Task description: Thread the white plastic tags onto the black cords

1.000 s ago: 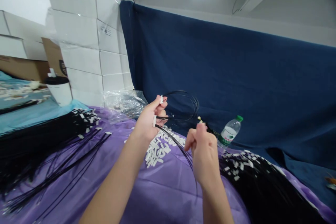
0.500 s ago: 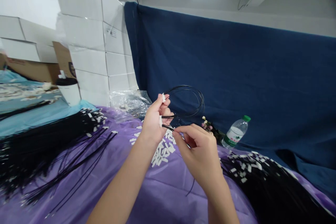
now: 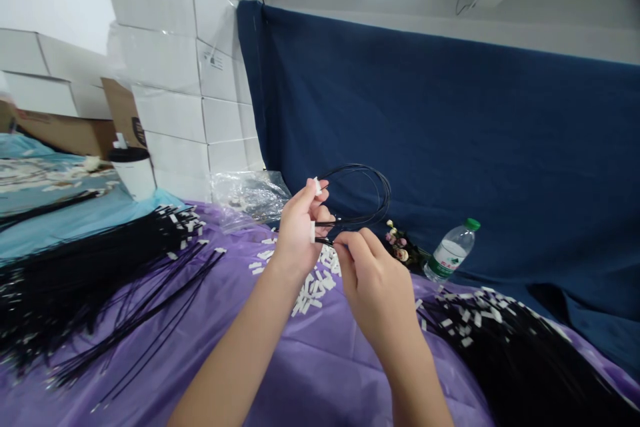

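My left hand (image 3: 299,230) is raised above the purple cloth, fingers pinched on a looped bundle of thin black cables (image 3: 367,193) and small white tags. The loop arcs up and to the right of that hand against the blue drape. My right hand (image 3: 373,280) sits just right of and below the left, its fingertips pinching the cable ends where they leave the left hand. Under both hands lies a small heap of loose white tags (image 3: 315,280).
A pile of black cables with white tags (image 3: 85,260) covers the left of the purple cloth (image 3: 310,367); another pile (image 3: 505,347) lies at right. A water bottle (image 3: 450,251), small flowers (image 3: 399,245), a clear plastic bag (image 3: 247,197), a white cup (image 3: 134,170) and stacked white boxes (image 3: 170,67) stand behind.
My right hand has moved up and left from beside the bottle until its fingertips meet the cable ends at my left hand. The left hand has held its grip on the loop.
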Tool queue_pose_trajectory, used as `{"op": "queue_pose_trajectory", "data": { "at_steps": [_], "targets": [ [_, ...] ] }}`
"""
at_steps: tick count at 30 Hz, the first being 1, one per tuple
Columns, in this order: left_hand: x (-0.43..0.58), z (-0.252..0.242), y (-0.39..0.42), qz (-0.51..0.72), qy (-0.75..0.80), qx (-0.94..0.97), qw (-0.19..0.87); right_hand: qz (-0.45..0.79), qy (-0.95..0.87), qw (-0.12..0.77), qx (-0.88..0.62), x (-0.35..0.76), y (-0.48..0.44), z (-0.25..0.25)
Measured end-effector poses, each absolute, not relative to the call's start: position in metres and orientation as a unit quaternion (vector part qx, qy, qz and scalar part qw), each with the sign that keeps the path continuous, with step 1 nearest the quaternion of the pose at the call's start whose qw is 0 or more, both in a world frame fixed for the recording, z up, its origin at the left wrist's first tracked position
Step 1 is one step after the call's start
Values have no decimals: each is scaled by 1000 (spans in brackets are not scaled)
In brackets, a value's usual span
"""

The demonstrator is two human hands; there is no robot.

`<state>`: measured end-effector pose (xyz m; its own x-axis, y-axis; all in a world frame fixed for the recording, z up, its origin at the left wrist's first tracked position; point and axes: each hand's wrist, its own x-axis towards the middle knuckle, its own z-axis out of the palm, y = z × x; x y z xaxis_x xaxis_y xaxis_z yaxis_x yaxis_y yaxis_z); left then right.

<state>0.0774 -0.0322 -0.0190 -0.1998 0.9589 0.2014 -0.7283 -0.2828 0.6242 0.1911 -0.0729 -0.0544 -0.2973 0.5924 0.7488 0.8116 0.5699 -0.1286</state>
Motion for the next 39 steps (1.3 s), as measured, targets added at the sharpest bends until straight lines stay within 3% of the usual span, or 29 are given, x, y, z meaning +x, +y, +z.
{"op": "queue_pose_trajectory", "data": {
  "at_steps": [7, 10, 15, 20, 25, 29, 34, 39],
  "targets": [
    [78, -25, -31, 785, 234, 325, 474, -138, -789, 368, -471, 197, -73, -51],
    [77, -25, -32, 796, 230, 338, 446, 30, -811, 372, -450, 209, -75, -44],
    [74, -21, -34, 808, 228, 345, 419, 423, -740, 404, -331, 236, -66, -44],
    [71, -21, -33, 803, 240, 343, 425, 634, -529, 550, -125, 256, -50, -48],
    [71, -22, -33, 780, 235, 361, 454, 601, -360, 711, -60, 253, -49, -39],
    [76, -24, -36, 755, 230, 385, 478, 533, -350, 768, -59, 244, -62, -30],
    [84, -23, -38, 730, 226, 420, 490, 437, -478, 748, -141, 243, -78, -28],
    [86, -25, -35, 720, 220, 438, 491, 328, -644, 625, -294, 244, -90, -30]
  ]
}}
